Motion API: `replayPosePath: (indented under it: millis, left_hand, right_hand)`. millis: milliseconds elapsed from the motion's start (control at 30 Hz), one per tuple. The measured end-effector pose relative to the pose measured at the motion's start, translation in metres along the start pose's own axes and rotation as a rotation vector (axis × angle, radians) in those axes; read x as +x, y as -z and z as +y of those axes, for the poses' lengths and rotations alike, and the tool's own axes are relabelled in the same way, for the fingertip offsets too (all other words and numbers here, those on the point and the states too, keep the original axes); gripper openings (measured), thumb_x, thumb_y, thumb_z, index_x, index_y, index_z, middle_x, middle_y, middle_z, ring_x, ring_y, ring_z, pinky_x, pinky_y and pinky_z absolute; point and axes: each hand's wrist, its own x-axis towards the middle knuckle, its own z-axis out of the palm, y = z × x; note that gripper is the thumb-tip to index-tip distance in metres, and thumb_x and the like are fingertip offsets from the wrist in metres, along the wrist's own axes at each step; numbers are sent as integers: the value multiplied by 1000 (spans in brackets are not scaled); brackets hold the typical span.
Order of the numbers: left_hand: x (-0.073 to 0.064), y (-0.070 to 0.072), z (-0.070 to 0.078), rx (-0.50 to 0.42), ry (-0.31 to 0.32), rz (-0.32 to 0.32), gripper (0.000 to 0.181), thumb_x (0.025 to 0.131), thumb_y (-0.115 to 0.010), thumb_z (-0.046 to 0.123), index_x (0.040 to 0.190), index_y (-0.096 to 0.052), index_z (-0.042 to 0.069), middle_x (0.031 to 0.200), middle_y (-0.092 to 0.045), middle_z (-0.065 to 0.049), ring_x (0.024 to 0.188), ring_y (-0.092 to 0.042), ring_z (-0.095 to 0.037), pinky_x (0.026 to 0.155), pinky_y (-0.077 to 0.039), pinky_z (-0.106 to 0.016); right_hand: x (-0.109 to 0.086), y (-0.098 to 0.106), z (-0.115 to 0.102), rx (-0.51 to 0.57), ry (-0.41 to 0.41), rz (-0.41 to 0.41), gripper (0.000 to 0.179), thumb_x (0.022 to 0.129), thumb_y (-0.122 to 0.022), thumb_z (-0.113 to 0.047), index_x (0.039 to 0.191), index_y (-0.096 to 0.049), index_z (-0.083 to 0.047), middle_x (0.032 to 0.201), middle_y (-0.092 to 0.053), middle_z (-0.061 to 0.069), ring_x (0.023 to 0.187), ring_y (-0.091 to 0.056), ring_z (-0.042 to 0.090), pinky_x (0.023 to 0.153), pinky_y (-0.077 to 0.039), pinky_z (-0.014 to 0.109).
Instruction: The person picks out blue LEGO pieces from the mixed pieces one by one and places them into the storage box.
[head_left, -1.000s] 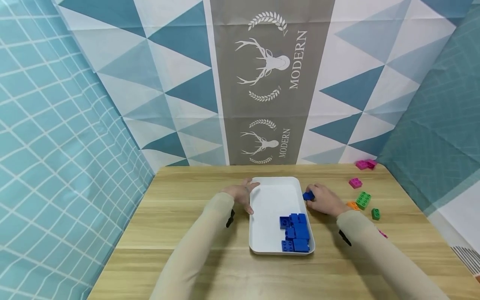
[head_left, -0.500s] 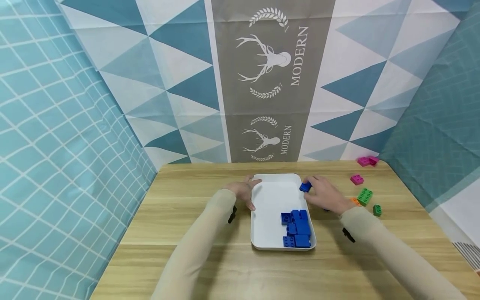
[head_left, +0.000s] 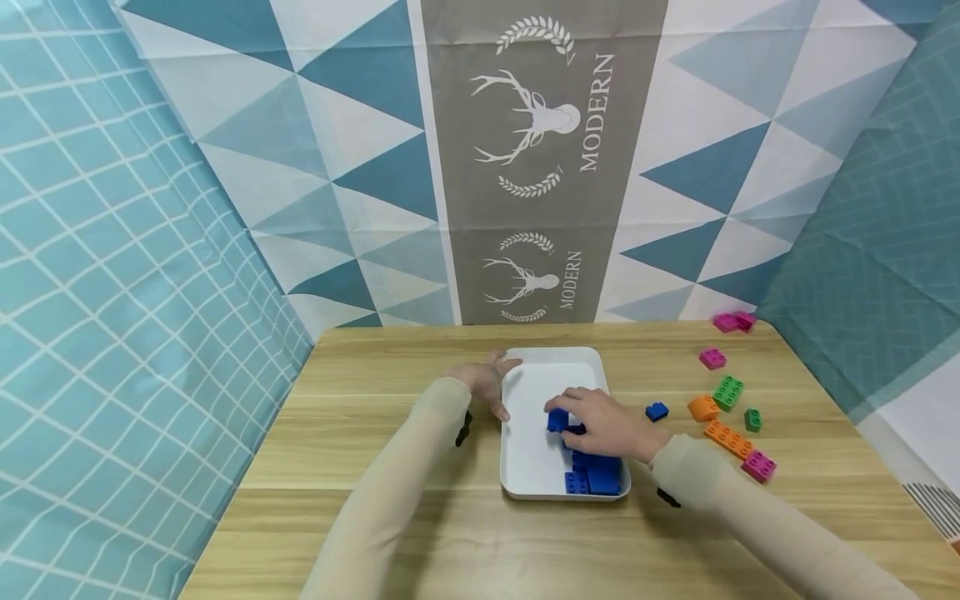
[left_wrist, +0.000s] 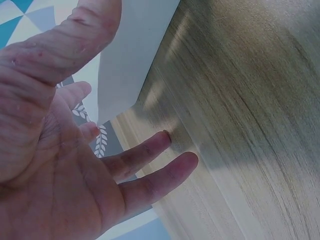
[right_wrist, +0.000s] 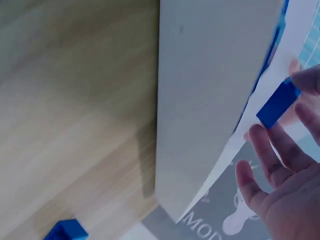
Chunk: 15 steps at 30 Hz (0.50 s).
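A white tray [head_left: 525, 454] stands on the wooden table, with several blue toy bricks [head_left: 603, 475] gathered in its near right corner. Over these bricks my right hand [head_left: 606, 423] pinches another blue brick [head_left: 557, 419] between thumb and fingers. The right wrist view shows that held brick [right_wrist: 278, 104] up past the tray's outer wall [right_wrist: 210, 100]. My left hand [head_left: 483, 383] rests against the tray's left rim, its fingers spread and holding nothing. In the left wrist view the left palm [left_wrist: 65, 185] lies beside the tray's wall [left_wrist: 135, 55].
Right of the tray a single blue brick [head_left: 657, 411] lies on the table. Farther right are an orange curved brick [head_left: 703, 407], a long orange brick [head_left: 728, 438], green bricks [head_left: 728, 392] and several pink bricks [head_left: 759, 466]. A patterned cloth [head_left: 525, 167] hangs behind the table.
My right hand has carried the blue brick from beside the tray's right rim, over it and leftward into the tray. The left hand has stayed at the left rim.
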Motion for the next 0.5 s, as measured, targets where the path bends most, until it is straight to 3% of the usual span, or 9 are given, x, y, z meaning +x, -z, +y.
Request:
replayPosePath:
  millis: [200, 500]
  left_hand:
    - [1, 0, 0, -1, -13, 2, 119, 74, -90, 40, 164, -12, 38, 173, 3, 0, 153, -28, -38, 117, -36, -60]
    - [5, -1, -2, 10, 6, 0, 121, 72, -91, 43, 164, -12, 40, 173, 3, 2, 152, -29, -39, 115, -37, -61]
  right_hand:
    - [-4, -8, -12, -10, 31, -84, 40, 92, -71, -29, 131, -65, -22, 124, -67, 0, 116, -59, 22, 106, -47, 53]
    - [-7, -18, -15, -53, 94, -173, 34, 91, -71, -31, 124, -69, -24, 118, -71, -5, 118, -58, 22, 112, -33, 64]
